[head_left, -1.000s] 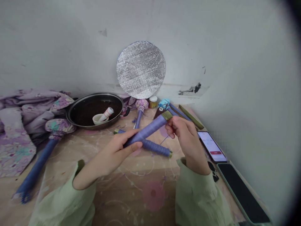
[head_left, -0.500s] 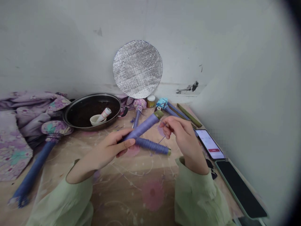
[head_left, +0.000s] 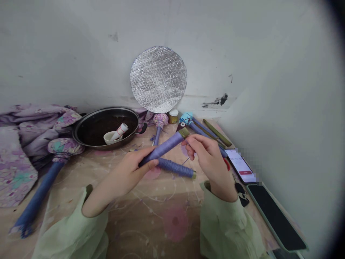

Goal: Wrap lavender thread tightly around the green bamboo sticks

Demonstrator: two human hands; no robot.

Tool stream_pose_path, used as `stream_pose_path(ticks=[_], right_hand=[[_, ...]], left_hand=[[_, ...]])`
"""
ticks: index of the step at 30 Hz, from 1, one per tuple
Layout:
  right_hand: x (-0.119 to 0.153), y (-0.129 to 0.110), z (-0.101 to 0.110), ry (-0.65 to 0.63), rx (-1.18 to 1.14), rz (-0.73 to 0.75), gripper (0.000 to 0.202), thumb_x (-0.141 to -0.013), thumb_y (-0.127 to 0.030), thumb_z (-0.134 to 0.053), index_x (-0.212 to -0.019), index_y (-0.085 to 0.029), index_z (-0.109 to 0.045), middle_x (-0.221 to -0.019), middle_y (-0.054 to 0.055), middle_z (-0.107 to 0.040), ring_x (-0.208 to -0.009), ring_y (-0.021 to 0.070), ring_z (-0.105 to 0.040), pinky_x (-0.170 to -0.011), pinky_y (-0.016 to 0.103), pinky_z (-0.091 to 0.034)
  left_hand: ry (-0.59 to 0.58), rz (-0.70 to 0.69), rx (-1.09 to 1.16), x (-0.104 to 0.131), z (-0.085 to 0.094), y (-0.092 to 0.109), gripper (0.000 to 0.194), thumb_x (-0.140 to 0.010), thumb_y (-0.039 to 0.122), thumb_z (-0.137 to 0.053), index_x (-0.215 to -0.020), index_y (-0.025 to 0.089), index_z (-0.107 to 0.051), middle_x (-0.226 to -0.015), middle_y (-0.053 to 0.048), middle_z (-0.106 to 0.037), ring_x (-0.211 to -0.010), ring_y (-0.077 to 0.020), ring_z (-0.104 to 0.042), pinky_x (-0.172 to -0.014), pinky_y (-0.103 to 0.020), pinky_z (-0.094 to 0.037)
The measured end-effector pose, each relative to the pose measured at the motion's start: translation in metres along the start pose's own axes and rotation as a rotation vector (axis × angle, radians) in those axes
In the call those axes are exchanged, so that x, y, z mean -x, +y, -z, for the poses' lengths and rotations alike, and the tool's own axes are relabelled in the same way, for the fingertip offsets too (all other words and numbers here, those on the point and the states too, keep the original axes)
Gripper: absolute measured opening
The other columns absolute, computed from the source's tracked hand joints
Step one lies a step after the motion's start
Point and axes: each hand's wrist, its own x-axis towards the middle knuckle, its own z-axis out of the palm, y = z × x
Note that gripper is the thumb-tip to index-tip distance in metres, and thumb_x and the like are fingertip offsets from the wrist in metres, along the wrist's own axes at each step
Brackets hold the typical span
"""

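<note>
My left hand [head_left: 133,169] is closed round the lower part of a thread-wrapped stick [head_left: 165,146], which tilts up to the right. Purple thread covers most of this stick, and its upper end shows bare olive green. Close to that end, my right hand [head_left: 206,153] pinches the purple thread [head_left: 185,160] between thumb and fingers. Below the stick lies a spool of purple thread [head_left: 176,168] wound on a second green stick, resting on the table; the thread runs down toward it. The tip of my right thumb is partly hidden.
A dark pan [head_left: 88,133] holds a small white bowl [head_left: 109,137] with a white roll. A silver disc [head_left: 159,79] leans on the wall. Cloth-headed mallets [head_left: 45,187], green sticks [head_left: 217,132], a lidded jar [head_left: 173,116] and two phones [head_left: 241,165] lie around.
My right hand has moved slightly inward against the bare upper end of the stick. The stick and my left hand have shifted slightly right.
</note>
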Motion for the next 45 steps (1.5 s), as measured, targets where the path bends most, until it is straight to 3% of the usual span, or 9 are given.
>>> stream_pose_path(ticks=[4, 7, 12, 16, 22, 30, 33, 37, 45], right_hand=[[-0.002, 0.000, -0.002, 0.064, 0.118, 0.020, 0.046, -0.091, -0.047, -0.061, -0.057, -0.023, -0.044, -0.053, -0.004, -0.042, -0.052, 0.0126, -0.039, -0.051, 0.030, -0.028], [-0.003, 0.001, -0.001, 0.112, 0.152, 0.050, 0.043, -0.089, -0.040, -0.063, -0.056, -0.023, -0.042, -0.051, -0.006, -0.039, -0.049, 0.0108, -0.034, -0.049, 0.029, -0.025], [-0.001, 0.004, 0.000, 0.104, 0.126, 0.141, 0.030, -0.087, -0.029, -0.062, -0.062, -0.022, -0.047, -0.056, -0.006, -0.040, -0.053, 0.0117, -0.036, -0.051, 0.028, -0.028], [-0.001, 0.005, 0.002, 0.050, 0.046, 0.190, 0.019, -0.088, -0.028, -0.061, -0.071, -0.023, -0.054, -0.061, -0.005, -0.044, -0.056, 0.0128, -0.039, -0.054, 0.028, -0.031], [-0.006, 0.006, 0.005, -0.001, -0.004, 0.164, 0.018, -0.090, -0.029, -0.057, -0.074, -0.022, -0.056, -0.061, -0.005, -0.046, -0.057, 0.0133, -0.043, -0.056, 0.029, -0.035], [-0.012, 0.008, 0.002, -0.006, -0.021, 0.098, 0.022, -0.089, -0.031, -0.061, -0.069, -0.022, -0.056, -0.059, -0.005, -0.046, -0.054, 0.0119, -0.041, -0.055, 0.028, -0.036], [-0.011, 0.009, 0.001, 0.003, -0.042, 0.070, 0.024, -0.090, -0.033, -0.063, -0.069, -0.021, -0.058, -0.059, -0.005, -0.048, -0.053, 0.0119, -0.043, -0.054, 0.028, -0.037], [-0.010, 0.013, 0.001, -0.036, -0.092, -0.006, 0.026, -0.094, -0.036, -0.058, -0.075, -0.019, -0.065, -0.060, -0.003, -0.051, -0.054, 0.0123, -0.047, -0.051, 0.028, -0.036], [-0.009, 0.012, 0.001, -0.055, -0.050, -0.085, 0.018, -0.089, -0.027, -0.058, -0.080, -0.018, -0.070, -0.058, -0.004, -0.053, -0.050, 0.0106, -0.047, -0.049, 0.027, -0.034]], left_hand=[[0.110, -0.056, -0.078, -0.002, -0.014, -0.002, 0.036, -0.099, 0.035, -0.051, -0.130, 0.019, -0.063, -0.128, -0.011, -0.071, -0.115, -0.0277, -0.065, -0.102, -0.044, -0.048], [0.163, -0.053, -0.093, -0.003, -0.021, -0.001, 0.041, -0.098, 0.032, -0.051, -0.136, 0.018, -0.059, -0.137, -0.015, -0.066, -0.121, -0.0301, -0.063, -0.105, -0.048, -0.047], [-0.106, -0.031, 0.119, 0.001, -0.020, 0.005, 0.031, -0.099, 0.043, -0.052, -0.120, 0.022, -0.062, -0.105, -0.005, -0.072, -0.093, -0.0215, -0.066, -0.091, -0.039, -0.052], [-0.264, 0.052, 0.360, 0.004, -0.019, 0.004, 0.034, -0.102, 0.049, -0.041, -0.104, 0.020, -0.059, -0.076, 0.002, -0.059, -0.067, -0.0134, -0.055, -0.070, -0.028, -0.049], [-0.041, 0.019, 0.207, -0.001, -0.008, 0.003, 0.030, -0.096, 0.046, -0.052, -0.084, 0.020, -0.057, -0.066, 0.004, -0.051, -0.060, -0.0127, -0.046, -0.056, -0.025, -0.037], [0.150, 0.020, 0.000, -0.005, -0.002, -0.002, 0.033, -0.093, 0.044, -0.056, -0.110, 0.018, -0.066, -0.100, -0.006, -0.072, -0.086, -0.0214, -0.062, -0.074, -0.032, -0.046], [0.142, 0.031, 0.038, -0.004, -0.001, -0.002, 0.033, -0.094, 0.046, -0.056, -0.108, 0.019, -0.067, -0.088, -0.004, -0.070, -0.083, -0.0209, -0.061, -0.073, -0.031, -0.046], [0.111, 0.040, 0.119, -0.003, 0.005, -0.004, 0.032, -0.095, 0.047, -0.054, -0.104, 0.020, -0.067, -0.060, 0.004, -0.050, -0.060, -0.0143, -0.047, -0.055, -0.025, -0.035], [0.081, 0.093, 0.162, -0.006, 0.013, -0.006, 0.035, -0.093, 0.049, -0.053, -0.077, 0.019, -0.059, -0.052, 0.007, -0.041, -0.049, -0.0104, -0.037, -0.049, -0.023, -0.029]])
